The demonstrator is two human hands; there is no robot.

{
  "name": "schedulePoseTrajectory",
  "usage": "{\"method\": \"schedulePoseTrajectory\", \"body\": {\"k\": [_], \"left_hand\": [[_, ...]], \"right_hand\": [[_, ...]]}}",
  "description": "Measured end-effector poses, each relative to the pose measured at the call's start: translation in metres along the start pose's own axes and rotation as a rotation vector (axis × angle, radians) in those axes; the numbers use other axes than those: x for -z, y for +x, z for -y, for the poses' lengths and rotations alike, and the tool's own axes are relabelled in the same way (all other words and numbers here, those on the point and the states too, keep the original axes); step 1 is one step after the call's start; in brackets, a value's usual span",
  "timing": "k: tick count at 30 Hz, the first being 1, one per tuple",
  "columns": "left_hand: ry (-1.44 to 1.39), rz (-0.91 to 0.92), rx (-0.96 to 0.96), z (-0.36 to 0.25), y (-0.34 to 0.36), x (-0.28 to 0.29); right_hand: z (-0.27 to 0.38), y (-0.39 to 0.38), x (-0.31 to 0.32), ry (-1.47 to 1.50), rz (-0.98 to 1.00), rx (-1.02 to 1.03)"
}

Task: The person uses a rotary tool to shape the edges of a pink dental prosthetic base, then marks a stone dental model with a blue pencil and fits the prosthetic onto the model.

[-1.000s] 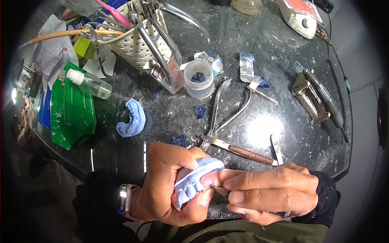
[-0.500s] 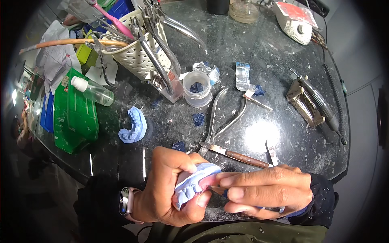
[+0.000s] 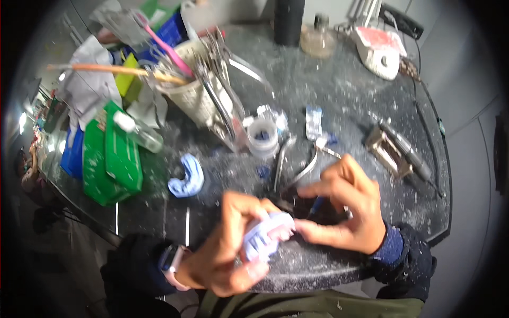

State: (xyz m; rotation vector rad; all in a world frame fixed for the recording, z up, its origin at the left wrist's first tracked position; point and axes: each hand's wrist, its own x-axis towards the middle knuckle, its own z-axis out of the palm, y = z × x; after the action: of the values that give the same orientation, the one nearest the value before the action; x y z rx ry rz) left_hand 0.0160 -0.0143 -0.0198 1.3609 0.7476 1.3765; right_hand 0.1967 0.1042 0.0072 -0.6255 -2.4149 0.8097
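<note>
My left hand point(image 3: 225, 254) grips a pale blue dental cast point(image 3: 257, 238) with a pink patch point(image 3: 278, 230) on it, held low over the table's front. My right hand point(image 3: 350, 212) is raised beside it, fingers spread and curved, the thumb tip at the cast's right edge. A thin blue-handled tool point(image 3: 317, 205) shows under its fingers, blurred; I cannot tell if they touch it. A second blue cast point(image 3: 185, 175) sits left of my hands. Metal pliers point(image 3: 281, 164) lie just beyond them.
A holder of tools point(image 3: 201, 106), cup point(image 3: 262, 135) and foil packets point(image 3: 314, 122) stand or lie mid-table. Left are green trays point(image 3: 108, 164), papers point(image 3: 85, 79) and a bottle point(image 3: 143, 135). Right are a handpiece point(image 3: 408, 148), control unit point(image 3: 379, 61) and jar point(image 3: 318, 37). Someone's arm point(image 3: 33, 161) shows far left.
My right hand has lifted and opened, its fingers moving up and away from the cast. My left hand still holds the cast, slightly farther right. The view has shifted and blurred.
</note>
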Motion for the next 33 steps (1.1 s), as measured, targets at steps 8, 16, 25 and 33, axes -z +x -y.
{"method": "schedulePoseTrajectory", "body": {"k": [8, 16, 25, 33], "left_hand": [[-0.011, 0.159, 0.338, -0.009, -0.004, -0.001], [-0.106, 0.150, 0.366, -0.007, -0.003, -0.002], [-0.399, -0.106, 0.225, 0.002, -0.003, -0.011], [-0.142, -0.205, 0.274, 0.000, 0.004, -0.003]], "right_hand": [[-0.002, -0.005, -0.018, 0.157, -0.020, 0.322], [-0.002, 0.000, -0.014, 0.238, -0.098, 0.330], [0.004, -0.009, -0.017, 0.431, -0.182, 0.055], [-0.006, -0.011, -0.019, 0.645, 0.000, 0.073]]}}
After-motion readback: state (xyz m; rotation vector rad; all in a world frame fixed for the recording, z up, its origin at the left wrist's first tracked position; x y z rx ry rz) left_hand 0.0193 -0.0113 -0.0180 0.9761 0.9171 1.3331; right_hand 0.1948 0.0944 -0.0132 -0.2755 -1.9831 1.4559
